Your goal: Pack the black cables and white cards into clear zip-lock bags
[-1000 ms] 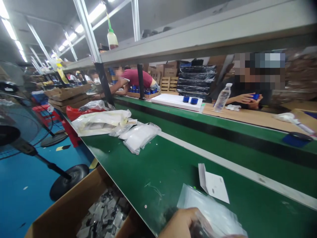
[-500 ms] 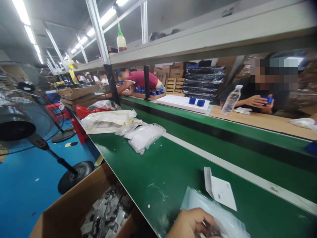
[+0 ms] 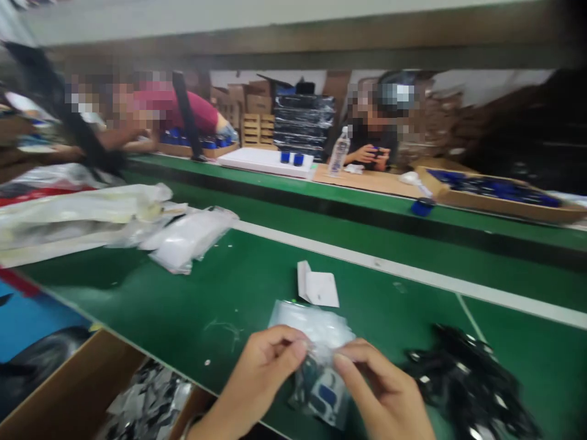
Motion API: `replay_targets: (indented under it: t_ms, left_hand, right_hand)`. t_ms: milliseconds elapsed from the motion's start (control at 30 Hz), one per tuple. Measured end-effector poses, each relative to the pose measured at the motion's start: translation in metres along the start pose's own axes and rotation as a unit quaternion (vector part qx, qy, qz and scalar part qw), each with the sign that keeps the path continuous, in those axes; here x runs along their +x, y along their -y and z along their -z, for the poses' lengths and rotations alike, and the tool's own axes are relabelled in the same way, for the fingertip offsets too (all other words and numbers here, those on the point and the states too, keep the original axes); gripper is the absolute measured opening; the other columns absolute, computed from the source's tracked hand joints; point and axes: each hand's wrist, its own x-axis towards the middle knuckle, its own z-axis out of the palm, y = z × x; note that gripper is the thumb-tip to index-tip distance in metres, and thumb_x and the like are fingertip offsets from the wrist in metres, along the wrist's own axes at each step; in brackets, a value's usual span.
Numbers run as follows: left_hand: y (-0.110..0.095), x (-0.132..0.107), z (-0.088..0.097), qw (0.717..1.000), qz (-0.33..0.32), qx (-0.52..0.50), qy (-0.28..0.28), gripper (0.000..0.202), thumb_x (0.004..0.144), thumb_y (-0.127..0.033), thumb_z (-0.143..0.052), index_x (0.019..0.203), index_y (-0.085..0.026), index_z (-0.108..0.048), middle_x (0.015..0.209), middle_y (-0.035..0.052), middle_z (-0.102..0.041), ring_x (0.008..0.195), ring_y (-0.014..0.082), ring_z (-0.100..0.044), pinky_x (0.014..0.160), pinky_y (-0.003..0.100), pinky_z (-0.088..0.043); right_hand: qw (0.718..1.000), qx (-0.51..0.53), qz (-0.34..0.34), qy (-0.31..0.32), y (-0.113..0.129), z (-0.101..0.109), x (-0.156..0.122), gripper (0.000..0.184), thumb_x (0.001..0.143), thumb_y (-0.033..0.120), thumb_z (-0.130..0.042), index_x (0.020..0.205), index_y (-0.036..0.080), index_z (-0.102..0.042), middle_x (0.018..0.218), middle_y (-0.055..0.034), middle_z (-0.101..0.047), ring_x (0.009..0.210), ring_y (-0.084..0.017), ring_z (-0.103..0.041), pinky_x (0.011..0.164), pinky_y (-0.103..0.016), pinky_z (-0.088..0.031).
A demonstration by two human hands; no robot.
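Between my two hands is a small clear plastic bag [image 3: 321, 394] with a dark item and a white-and-blue piece inside. My left hand [image 3: 263, 373] pinches its upper left edge between thumb and fingers. On the opposite side, my right hand [image 3: 378, 382] pinches the upper right edge. Just beyond my fingertips lies a stack of flat clear bags [image 3: 293, 315] on the green table. A folded white leaflet [image 3: 323, 288] rests behind that stack. To the right of my right hand sits a blurred pile of black parts [image 3: 472, 379].
Stuffed plastic bags [image 3: 192, 235] lie at the left. Below the table edge stands a cardboard box [image 3: 68, 385] of small packets. Across the green table [image 3: 380, 232], a person [image 3: 371, 146] handles a small blue item near a bottle [image 3: 339, 153] and a tray of blue parts [image 3: 499, 198].
The view has swung right. My right hand and the black parts have come into view. Both hands now hold the small bag in front of me.
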Motion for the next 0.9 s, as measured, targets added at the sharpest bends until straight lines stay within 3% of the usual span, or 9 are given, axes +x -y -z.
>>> replay_targets:
  t_ms: [100, 200, 267, 400, 533, 633, 733, 900]
  left_hand:
    - [-0.001, 0.005, 0.005, 0.998, 0.012, 0.061, -0.005, 0.022, 0.079, -0.04, -0.062, 0.081, -0.019, -0.066, 0.072, -0.0028, -0.062, 0.071, 0.0108, -0.055, 0.069, 0.02, -0.042]
    - [0.001, 0.007, 0.006, 0.995, 0.018, 0.079, 0.06, 0.023, 0.077, -0.039, -0.064, 0.092, -0.02, -0.066, 0.081, -0.0001, -0.065, 0.082, 0.0151, -0.059, 0.076, 0.023, -0.044]
    - [0.002, 0.006, 0.004, 0.992, 0.012, 0.095, 0.078, 0.022, 0.076, -0.038, -0.066, 0.087, -0.019, -0.068, 0.08, 0.0008, -0.064, 0.078, 0.0149, -0.059, 0.072, 0.023, -0.044]
    - [0.004, 0.006, 0.002, 0.989, -0.022, 0.134, 0.051, 0.02, 0.076, -0.037, -0.066, 0.071, -0.018, -0.07, 0.072, -0.0004, -0.058, 0.064, 0.0104, -0.053, 0.058, 0.019, -0.041]
    - [0.005, 0.008, 0.002, 0.993, -0.026, 0.109, 0.03, 0.02, 0.077, -0.036, -0.065, 0.068, -0.018, -0.067, 0.066, -0.0033, -0.056, 0.062, 0.0084, -0.051, 0.057, 0.017, -0.039]
    - [0.007, 0.009, 0.002, 0.998, 0.029, 0.036, 0.053, 0.022, 0.075, -0.038, -0.068, 0.088, -0.021, -0.064, 0.073, -0.0028, -0.062, 0.072, 0.0109, -0.057, 0.065, 0.019, -0.043]
    - [0.01, 0.008, 0.001, 0.995, 0.051, 0.001, 0.088, 0.033, 0.073, -0.036, -0.07, 0.101, -0.02, -0.061, 0.085, 0.0013, -0.066, 0.083, 0.0151, -0.06, 0.075, 0.024, -0.045]
    - [0.01, 0.005, -0.004, 0.996, 0.049, 0.041, 0.066, 0.021, 0.075, -0.032, -0.067, 0.089, -0.017, -0.063, 0.08, 0.0024, -0.067, 0.076, 0.0149, -0.062, 0.074, 0.026, -0.048]
  right_hand:
    - [1.0, -0.007, -0.01, -0.017, 0.004, -0.002, 0.003, 0.02, 0.086, 0.026, -0.052, 0.07, 0.019, -0.064, 0.066, -0.0007, -0.062, 0.063, -0.015, -0.058, 0.06, -0.022, -0.044]
    - [1.0, -0.003, -0.009, -0.029, 0.005, -0.004, 0.001, 0.021, 0.087, 0.025, -0.051, 0.069, 0.018, -0.061, 0.065, 0.0, -0.058, 0.062, -0.014, -0.055, 0.059, -0.022, -0.042]
    - [1.0, 0.008, -0.007, -0.028, 0.004, -0.004, 0.0, 0.02, 0.087, 0.025, -0.051, 0.07, 0.018, -0.06, 0.065, 0.0004, -0.056, 0.061, -0.014, -0.054, 0.059, -0.022, -0.041]
    - [0.999, 0.046, -0.026, -0.006, -0.001, -0.008, -0.002, 0.012, 0.084, 0.025, -0.055, 0.077, 0.019, -0.062, 0.07, -0.0004, -0.06, 0.066, -0.015, -0.057, 0.061, -0.023, -0.042]
    - [0.991, 0.108, -0.08, -0.012, -0.008, -0.015, -0.005, 0.008, 0.081, 0.026, -0.059, 0.08, 0.019, -0.063, 0.069, -0.0002, -0.062, 0.064, -0.015, -0.056, 0.059, -0.022, -0.043]
    - [0.989, 0.12, -0.082, -0.038, -0.009, -0.017, -0.006, 0.016, 0.081, 0.026, -0.06, 0.067, 0.018, -0.059, 0.064, 0.001, -0.059, 0.058, -0.012, -0.052, 0.055, -0.02, -0.041]
    - [0.981, 0.152, -0.09, -0.08, -0.008, -0.016, -0.005, 0.016, 0.08, 0.028, -0.062, 0.067, 0.018, -0.058, 0.062, 0.0023, -0.057, 0.057, -0.011, -0.05, 0.054, -0.018, -0.041]
    - [0.963, 0.233, -0.137, -0.017, -0.007, -0.016, -0.004, 0.013, 0.08, 0.032, -0.063, 0.078, 0.019, -0.062, 0.067, 0.0004, -0.062, 0.062, -0.012, -0.054, 0.058, -0.019, -0.044]
